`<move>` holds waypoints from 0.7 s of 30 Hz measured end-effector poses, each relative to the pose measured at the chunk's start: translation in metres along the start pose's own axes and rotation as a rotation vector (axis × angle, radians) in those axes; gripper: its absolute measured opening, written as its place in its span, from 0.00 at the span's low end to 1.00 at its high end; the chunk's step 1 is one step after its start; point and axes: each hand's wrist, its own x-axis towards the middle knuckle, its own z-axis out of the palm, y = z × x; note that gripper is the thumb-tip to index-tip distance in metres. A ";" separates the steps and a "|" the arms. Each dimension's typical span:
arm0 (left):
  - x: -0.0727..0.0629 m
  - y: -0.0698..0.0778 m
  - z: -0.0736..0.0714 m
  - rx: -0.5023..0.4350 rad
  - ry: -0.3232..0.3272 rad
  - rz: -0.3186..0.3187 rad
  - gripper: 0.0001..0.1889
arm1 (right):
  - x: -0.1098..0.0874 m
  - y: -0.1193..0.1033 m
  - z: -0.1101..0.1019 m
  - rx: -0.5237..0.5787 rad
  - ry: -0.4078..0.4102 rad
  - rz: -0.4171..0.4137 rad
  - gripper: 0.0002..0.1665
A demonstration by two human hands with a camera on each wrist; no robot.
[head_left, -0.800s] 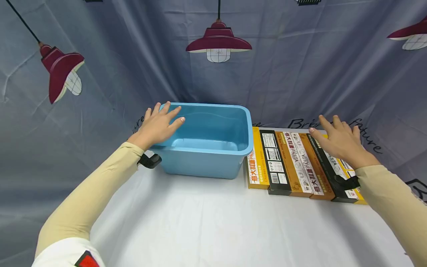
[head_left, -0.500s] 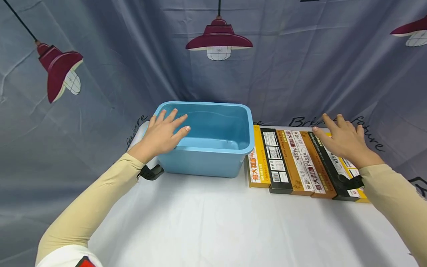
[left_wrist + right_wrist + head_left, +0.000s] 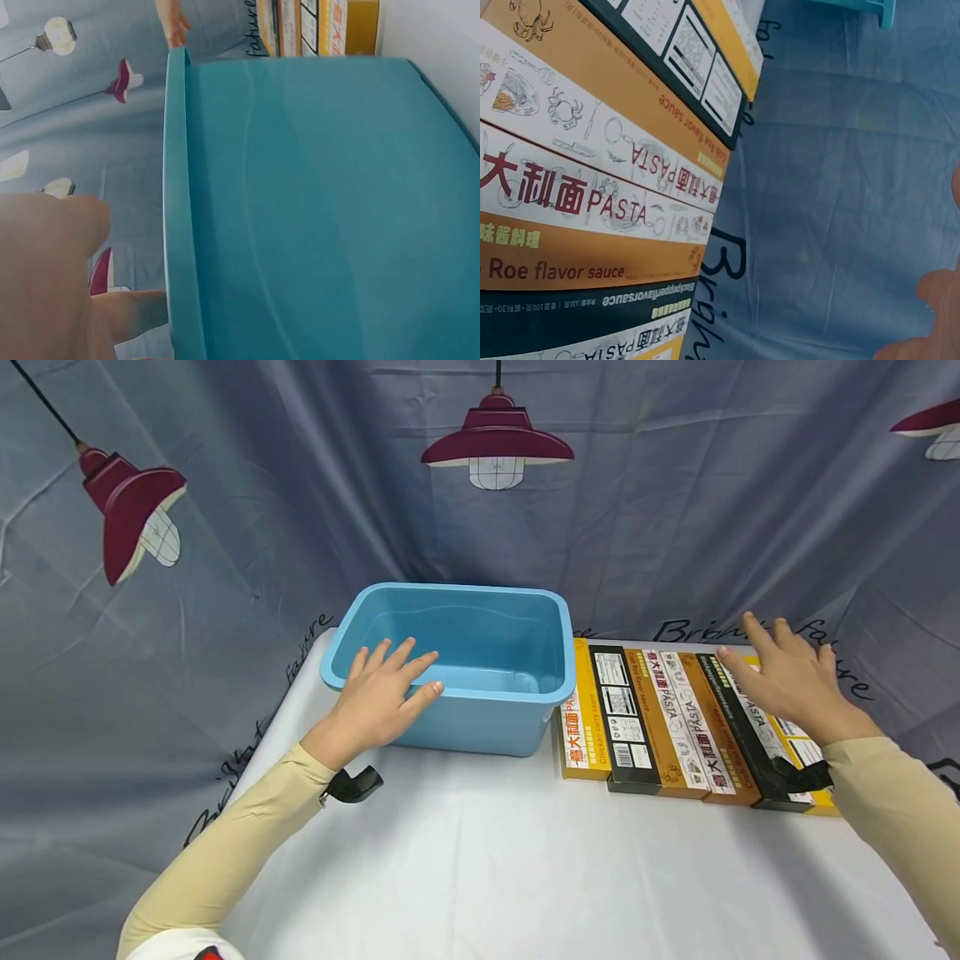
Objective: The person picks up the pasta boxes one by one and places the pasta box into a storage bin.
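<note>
My left hand [image 3: 378,702], fingers spread and holding nothing, hovers at the near left rim of a light blue plastic tub [image 3: 480,722]. In the head view it overlaps the tub's front left corner. The tub's wall [image 3: 300,210] fills most of the left wrist view, with part of the left hand [image 3: 45,277] beside the rim. On the right, a row of pasta boxes [image 3: 675,727] in yellow, black and orange lies side by side. Over the row's right end is my right hand [image 3: 795,681], its fingers spread and holding nothing; fingertips [image 3: 941,322] show at the right wrist view's edge.
A white cloth [image 3: 480,860] covers the table in front of the tub and boxes. Behind stands a grey-blue curtain [image 3: 645,527] printed with red lamps and lettering. The leftmost yellow box [image 3: 585,710] sits close beside the tub's right side.
My left hand has come down and to the right, from the tub's left side to its near left rim. My right hand shifts slightly right in the head view, still spread.
</note>
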 end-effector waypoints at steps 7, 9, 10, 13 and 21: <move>-0.010 0.005 0.020 0.026 0.092 0.012 0.32 | -0.003 0.005 0.002 0.003 -0.003 -0.002 0.51; -0.012 0.006 0.026 0.026 0.128 0.015 0.31 | -0.003 0.005 0.003 -0.004 -0.004 0.002 0.51; -0.013 0.007 0.029 0.027 0.149 0.018 0.31 | -0.004 0.006 0.003 -0.007 -0.006 0.003 0.51; -0.014 0.009 0.038 0.016 0.219 0.023 0.30 | -0.004 0.007 0.005 -0.012 -0.012 0.003 0.51; -0.014 0.006 0.058 0.010 0.425 0.067 0.25 | -0.005 0.013 0.009 -0.015 -0.030 0.011 0.51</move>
